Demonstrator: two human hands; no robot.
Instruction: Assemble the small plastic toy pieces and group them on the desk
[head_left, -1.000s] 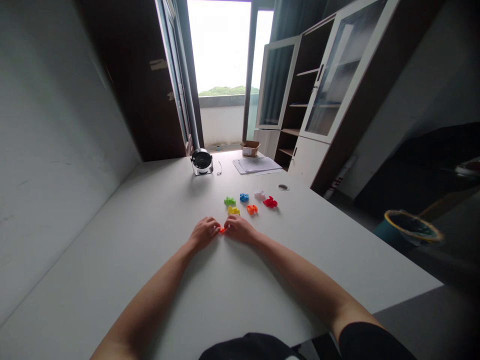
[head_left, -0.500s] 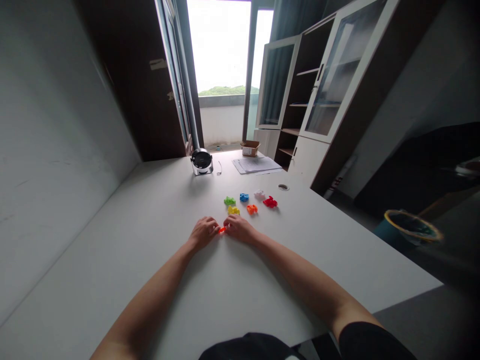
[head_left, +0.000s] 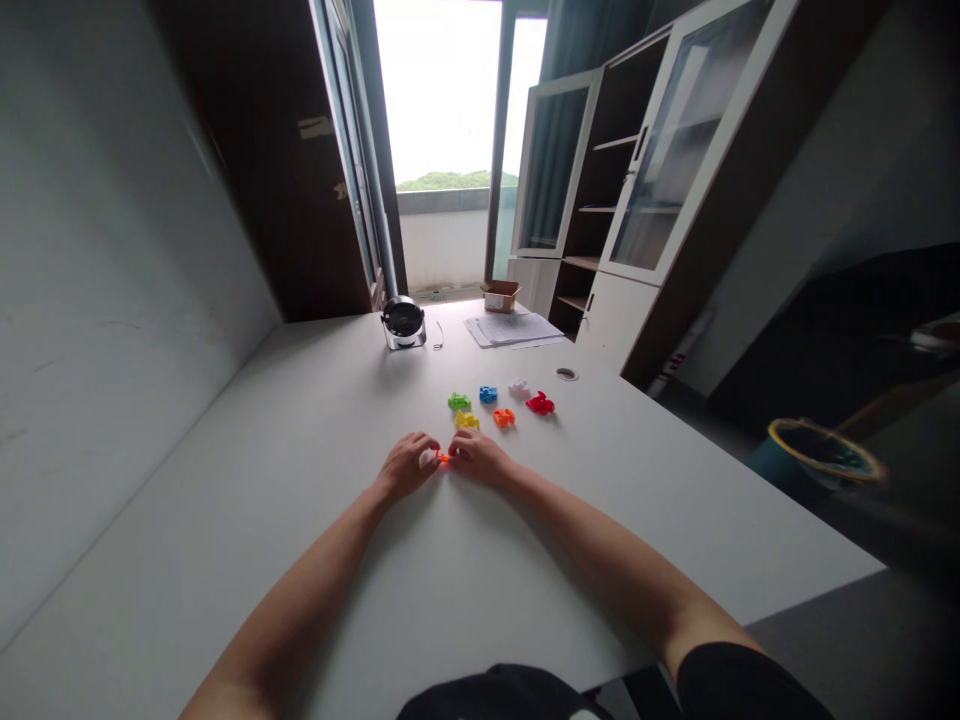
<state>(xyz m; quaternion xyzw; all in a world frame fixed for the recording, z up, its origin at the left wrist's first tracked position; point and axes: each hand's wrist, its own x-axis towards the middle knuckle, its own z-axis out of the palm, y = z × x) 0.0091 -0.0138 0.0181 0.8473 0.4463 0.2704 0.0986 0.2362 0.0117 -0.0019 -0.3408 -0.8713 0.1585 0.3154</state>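
Observation:
My left hand (head_left: 406, 466) and my right hand (head_left: 481, 458) rest on the white table (head_left: 315, 500), fingertips meeting around a small orange plastic piece (head_left: 444, 458). Both hands pinch it, and most of it is hidden by the fingers. Just beyond my hands lie several small coloured plastic pieces: green (head_left: 459, 402), blue (head_left: 488, 394), white (head_left: 518, 388), red (head_left: 540, 404), yellow (head_left: 466, 421) and orange (head_left: 504, 418).
A small black desk fan (head_left: 403, 323) stands at the table's far end, with a stack of papers (head_left: 514, 329) and a small cardboard box (head_left: 501, 295) to its right. A cable hole (head_left: 567, 374) is in the tabletop. A bin (head_left: 814, 458) stands on the floor at right.
My hands stay in place; the fingers shift slightly around the small orange piece. Nothing else has moved.

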